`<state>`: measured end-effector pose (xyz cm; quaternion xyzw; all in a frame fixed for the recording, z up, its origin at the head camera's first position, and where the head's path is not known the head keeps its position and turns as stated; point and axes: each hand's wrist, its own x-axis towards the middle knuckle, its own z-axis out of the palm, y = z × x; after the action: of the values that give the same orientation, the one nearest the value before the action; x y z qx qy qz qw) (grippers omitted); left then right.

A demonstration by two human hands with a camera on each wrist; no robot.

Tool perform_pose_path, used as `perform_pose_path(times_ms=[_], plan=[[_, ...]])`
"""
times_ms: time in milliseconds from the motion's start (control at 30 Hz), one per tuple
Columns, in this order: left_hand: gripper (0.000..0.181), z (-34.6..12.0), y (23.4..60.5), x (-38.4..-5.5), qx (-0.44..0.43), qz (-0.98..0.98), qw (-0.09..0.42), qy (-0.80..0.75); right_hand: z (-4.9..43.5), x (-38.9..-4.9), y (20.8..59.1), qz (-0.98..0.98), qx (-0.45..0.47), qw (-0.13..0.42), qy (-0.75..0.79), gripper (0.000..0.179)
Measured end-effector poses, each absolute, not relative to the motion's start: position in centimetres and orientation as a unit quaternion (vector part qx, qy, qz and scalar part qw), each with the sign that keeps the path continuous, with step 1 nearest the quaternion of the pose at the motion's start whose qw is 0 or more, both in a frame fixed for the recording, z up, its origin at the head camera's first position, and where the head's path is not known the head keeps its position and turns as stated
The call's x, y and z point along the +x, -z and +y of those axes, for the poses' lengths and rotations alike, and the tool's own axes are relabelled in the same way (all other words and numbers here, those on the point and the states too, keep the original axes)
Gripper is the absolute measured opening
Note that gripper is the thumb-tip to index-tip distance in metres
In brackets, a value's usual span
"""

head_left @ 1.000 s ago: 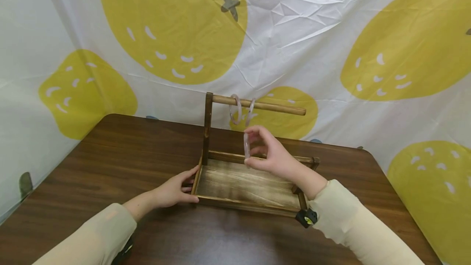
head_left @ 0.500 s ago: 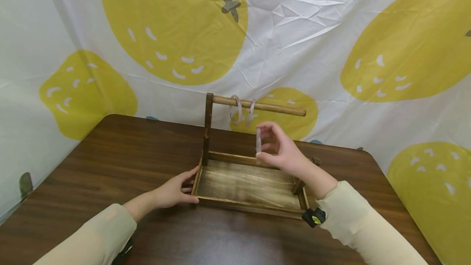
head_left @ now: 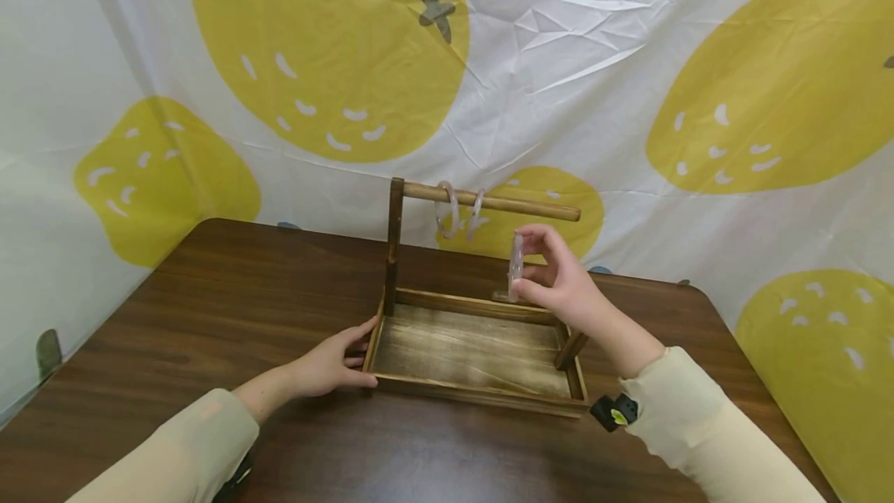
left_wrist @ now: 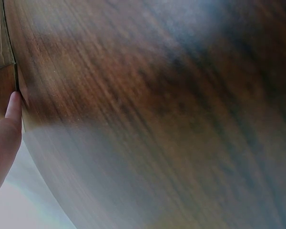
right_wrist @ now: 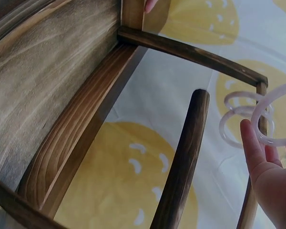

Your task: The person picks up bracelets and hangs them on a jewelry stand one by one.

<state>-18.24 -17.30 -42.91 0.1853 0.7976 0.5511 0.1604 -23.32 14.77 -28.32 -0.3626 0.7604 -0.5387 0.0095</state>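
Observation:
A pale translucent bangle (head_left: 517,266) is pinched between the thumb and fingertips of my right hand (head_left: 559,279), below the free end of the stand's upper bar (head_left: 534,207). In the right wrist view this bangle (right_wrist: 276,141) shows as a ring in front of the fingers. Two similar rings, a left bangle (head_left: 455,212) and a right bangle (head_left: 476,216), hang on the upper bar. My left hand (head_left: 324,359) grips the left end of the wooden stand (head_left: 461,348), thumb at the front corner; in the left wrist view only part of it shows.
The stand has a tray base and a tall left upright (head_left: 394,247). A shorter post (head_left: 571,351) rises at the right, its lower bar (right_wrist: 186,143) ending freely. Beneath lies a brown wooden table (head_left: 279,278), with a lemon-print cloth (head_left: 559,99) hanging behind.
My right hand has moved right and slightly up with the bangle, away from beneath the hanging bangles. The left hand, the stand and the hanging bangles have stayed put.

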Motion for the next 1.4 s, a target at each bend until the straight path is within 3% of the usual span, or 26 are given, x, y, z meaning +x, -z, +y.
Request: perform_pose_path(times_ms=[333,1400], plan=[[0.096,-17.5,43.2,-18.4,0.186,0.8,0.158,-0.548,16.9,-23.6,28.1,0.772,-0.338,-0.026,0.538,0.048],[0.097,-17.5,43.2,-18.4,0.186,0.801,0.16,-0.546,20.4,-24.4,28.1,0.777,-0.3,-0.057,0.55,0.047]])
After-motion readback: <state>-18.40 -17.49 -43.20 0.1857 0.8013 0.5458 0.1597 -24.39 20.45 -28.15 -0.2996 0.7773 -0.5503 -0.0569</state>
